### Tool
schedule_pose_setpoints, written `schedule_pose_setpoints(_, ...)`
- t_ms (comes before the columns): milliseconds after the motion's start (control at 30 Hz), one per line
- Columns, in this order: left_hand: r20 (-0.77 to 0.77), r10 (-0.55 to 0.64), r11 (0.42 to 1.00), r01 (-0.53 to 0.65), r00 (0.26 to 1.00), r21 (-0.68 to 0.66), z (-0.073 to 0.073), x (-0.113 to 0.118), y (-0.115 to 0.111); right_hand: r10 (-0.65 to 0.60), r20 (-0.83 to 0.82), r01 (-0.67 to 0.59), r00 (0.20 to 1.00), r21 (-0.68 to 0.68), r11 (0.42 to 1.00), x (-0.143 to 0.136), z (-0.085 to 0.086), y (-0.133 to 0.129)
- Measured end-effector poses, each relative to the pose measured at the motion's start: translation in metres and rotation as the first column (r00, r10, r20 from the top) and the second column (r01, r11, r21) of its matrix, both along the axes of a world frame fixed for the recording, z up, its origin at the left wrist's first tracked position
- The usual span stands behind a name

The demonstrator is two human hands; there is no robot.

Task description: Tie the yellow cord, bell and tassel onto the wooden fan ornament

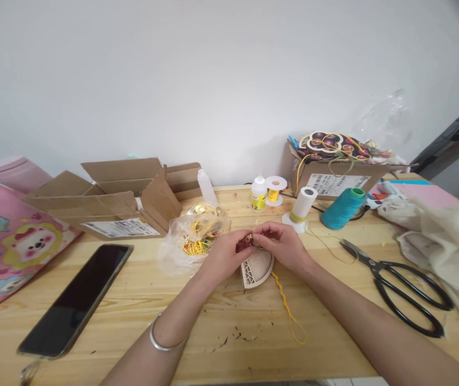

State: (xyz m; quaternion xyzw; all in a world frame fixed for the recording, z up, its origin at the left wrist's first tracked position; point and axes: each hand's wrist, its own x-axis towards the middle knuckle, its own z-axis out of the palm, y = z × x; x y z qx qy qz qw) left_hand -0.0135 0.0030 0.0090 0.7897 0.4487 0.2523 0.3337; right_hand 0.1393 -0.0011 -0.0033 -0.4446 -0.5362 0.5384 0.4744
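Both forearms are bare, with no sleeves in view. The left hand (pixel 224 253) has a thin silver bangle (pixel 161 339) round its wrist. The right hand (pixel 283 244) wears nothing.

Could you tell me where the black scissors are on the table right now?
In the head view, the black scissors lie flat on the wooden table on the person's right, between the right hand and the cream cloth.

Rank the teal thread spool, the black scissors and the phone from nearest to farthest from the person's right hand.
From the right hand:
1. Teal thread spool, just beyond it, toward the wall.
2. Black scissors, farther out to the right, lying flat on the table.
3. Phone, farthest, far on the left side past the left hand.
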Motion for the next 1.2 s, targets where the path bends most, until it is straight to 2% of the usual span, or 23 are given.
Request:
schedule_pose_setpoints(133,0.003,0.017,0.999,-0.016,1.000,-0.028,-0.002,-0.001,-0.001,-0.036,-0.076,0.030,0.996,-0.070,0.997,0.003,0.001,0.001)
schedule_pose_setpoints(300,0.140,0.058,0.998,-0.052,0.988,-0.046,-0.006,-0.001,0.000,-0.024,-0.141,0.004,0.990,-0.138,0.990,0.005,0.003,0.000)
schedule_pose_setpoints(500,0.191,0.112,0.989,-0.127,0.975,0.071,-0.007,-0.005,0.005,0.043,-0.113,-0.057,0.993,-0.124,0.991,0.005,0.000,0.000)
schedule_pose_setpoints(633,0.198,0.134,0.983,-0.155,0.971,0.095,-0.003,-0.006,0.004,0.125,-0.068,-0.129,0.990,-0.057,0.990,0.002,-0.005,0.001)
schedule_pose_setpoints(800,0.185,0.070,0.979,-0.103,0.980,0.176,0.006,-0.003,-0.001,0.131,0.011,-0.131,0.991,0.017,0.991,-0.001,-0.008,-0.001)
schedule_pose_setpoints(900,0.207,0.091,0.986,-0.117,0.974,0.117,0.005,-0.001,-0.001,0.136,0.054,-0.138,0.989,0.035,0.990,-0.002,-0.007,-0.002)
schedule_pose_setpoints(1000,0.304,0.167,0.986,-0.159,0.938,-0.051,-0.004,0.002,0.000,0.121,0.060,-0.122,0.991,0.010,0.992,0.000,-0.006,-0.002)
schedule_pose_setpoints(1100,0.343,0.172,0.976,-0.113,0.923,-0.186,-0.012,0.006,0.000,0.109,-0.056,-0.111,0.992,-0.034,0.993,0.001,-0.004,-0.001)
schedule_pose_setpoints(1200,0.325,0.157,0.969,-0.083,0.932,-0.232,-0.015,0.009,0.000,0.091,-0.171,-0.108,0.981,-0.092,0.990,0.001,-0.004,0.000)
